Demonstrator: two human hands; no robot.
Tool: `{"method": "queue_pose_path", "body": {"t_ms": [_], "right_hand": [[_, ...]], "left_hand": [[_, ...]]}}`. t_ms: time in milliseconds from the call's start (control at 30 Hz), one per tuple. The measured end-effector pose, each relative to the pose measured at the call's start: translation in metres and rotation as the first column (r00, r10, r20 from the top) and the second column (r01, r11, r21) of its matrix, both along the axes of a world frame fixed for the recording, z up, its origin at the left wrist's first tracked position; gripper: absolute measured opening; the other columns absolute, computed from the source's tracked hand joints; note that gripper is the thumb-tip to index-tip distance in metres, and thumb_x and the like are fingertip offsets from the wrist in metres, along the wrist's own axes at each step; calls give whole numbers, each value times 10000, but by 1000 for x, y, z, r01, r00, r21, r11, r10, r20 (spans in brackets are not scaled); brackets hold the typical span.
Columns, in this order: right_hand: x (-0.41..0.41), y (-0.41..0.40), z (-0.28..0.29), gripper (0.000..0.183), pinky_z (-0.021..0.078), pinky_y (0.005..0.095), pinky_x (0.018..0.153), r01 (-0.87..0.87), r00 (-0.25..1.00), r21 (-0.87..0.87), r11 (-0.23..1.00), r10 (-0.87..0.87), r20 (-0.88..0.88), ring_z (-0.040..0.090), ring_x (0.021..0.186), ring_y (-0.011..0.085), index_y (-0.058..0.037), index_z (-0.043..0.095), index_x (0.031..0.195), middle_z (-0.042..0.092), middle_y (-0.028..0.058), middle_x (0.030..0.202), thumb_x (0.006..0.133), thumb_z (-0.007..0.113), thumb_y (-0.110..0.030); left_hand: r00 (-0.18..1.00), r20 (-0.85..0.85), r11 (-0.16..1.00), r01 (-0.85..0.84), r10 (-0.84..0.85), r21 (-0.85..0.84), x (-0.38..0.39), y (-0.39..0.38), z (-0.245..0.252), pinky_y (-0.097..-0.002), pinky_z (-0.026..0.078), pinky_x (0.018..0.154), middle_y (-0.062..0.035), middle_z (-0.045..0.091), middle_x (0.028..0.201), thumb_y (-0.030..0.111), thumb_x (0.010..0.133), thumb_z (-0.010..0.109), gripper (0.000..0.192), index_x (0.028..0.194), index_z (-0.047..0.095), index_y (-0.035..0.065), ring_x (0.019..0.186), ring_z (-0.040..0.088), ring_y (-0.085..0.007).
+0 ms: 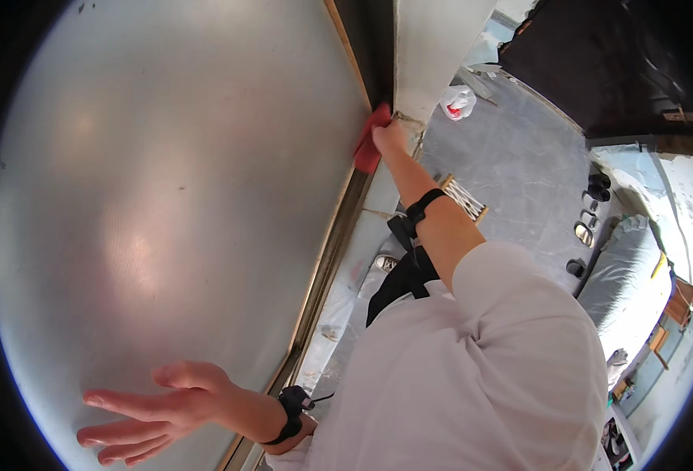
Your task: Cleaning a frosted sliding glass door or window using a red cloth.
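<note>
My right hand grips a folded red cloth. The cloth lies against the narrow metal frame where it meets a dark vertical post and the white wall edge. Over the large translucent ribbed panel, at the lower left, my left hand has its fingers spread and holds nothing. Whether its fingertips touch the panel I cannot tell. Black straps with small devices circle my left wrist and right forearm.
Below is a grey floor with a white plastic bag, a corded wooden stool and several shoes along the right. A bed with a pale cushion stands at the right. A dark panel fills the upper right.
</note>
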State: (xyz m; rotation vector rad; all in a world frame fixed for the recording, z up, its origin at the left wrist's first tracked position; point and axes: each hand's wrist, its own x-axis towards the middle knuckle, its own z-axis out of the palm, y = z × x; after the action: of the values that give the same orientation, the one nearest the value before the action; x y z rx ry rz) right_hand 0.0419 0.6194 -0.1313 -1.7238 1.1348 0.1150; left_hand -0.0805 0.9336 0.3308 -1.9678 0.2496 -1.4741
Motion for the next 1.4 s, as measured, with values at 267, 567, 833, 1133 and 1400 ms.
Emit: {"method": "queue_pose_path", "body": {"t_ms": [267, 567, 833, 1133, 1400], "right_hand": [[-2, 3, -15, 551, 513, 513, 1077, -121, 993, 74, 990, 122, 0, 636, 1264, 475, 57, 580, 1342, 663, 333, 1322, 898, 656, -259], [-10, 26, -18, 517, 542, 506, 1025, -119, 992, 60, 991, 121, -37, 660, 1224, 482, 59, 618, 1316, 682, 325, 1292, 900, 540, -239], [-85, 114, -41, 382, 578, 531, 740, -139, 980, 610, 780, 198, -31, 741, 981, 370, 14, 690, 1234, 733, 201, 1128, 886, 634, -135], [-54, 80, -40, 331, 590, 612, 836, -8, 1000, 638, 770, 9, 2, 736, 990, 373, -15, 683, 1224, 720, 172, 1115, 893, 676, -18], [-99, 137, -32, 415, 570, 545, 883, -51, 996, 687, 725, 91, -21, 665, 1154, 319, -67, 622, 1295, 659, 124, 1270, 885, 561, -42]], "left_hand": [[999, 22, 999, 25, -26, 36, 5, 0, 1, -643, 101, 1277, -158, 347, 1720, 365, 1029, 342, 597, 1546, 583, 190, 1633, 203, -366], [1000, 6, 1000, 7, -7, 23, -1, 4, 1, -650, 90, 1276, -182, 358, 1709, 396, 1017, 344, 623, 1561, 563, 184, 1635, 185, -378], [1000, 4, 999, 6, -6, -36, 3, -12, -5, -556, 10, 1307, -219, 406, 1671, 327, 950, 432, 618, 1494, 628, 107, 1634, 191, -372], [898, -332, 952, 233, -289, -197, -64, 39, -29, -545, 91, 1318, -228, 501, 1596, 150, 852, 577, 555, 1386, 685, 46, 1610, 250, -396], [967, -250, 962, -28, -42, -273, -168, 138, -94, -611, 245, 1254, -313, 272, 1638, 93, 864, 614, 689, 1515, 439, -47, 1566, 236, -453]]}}
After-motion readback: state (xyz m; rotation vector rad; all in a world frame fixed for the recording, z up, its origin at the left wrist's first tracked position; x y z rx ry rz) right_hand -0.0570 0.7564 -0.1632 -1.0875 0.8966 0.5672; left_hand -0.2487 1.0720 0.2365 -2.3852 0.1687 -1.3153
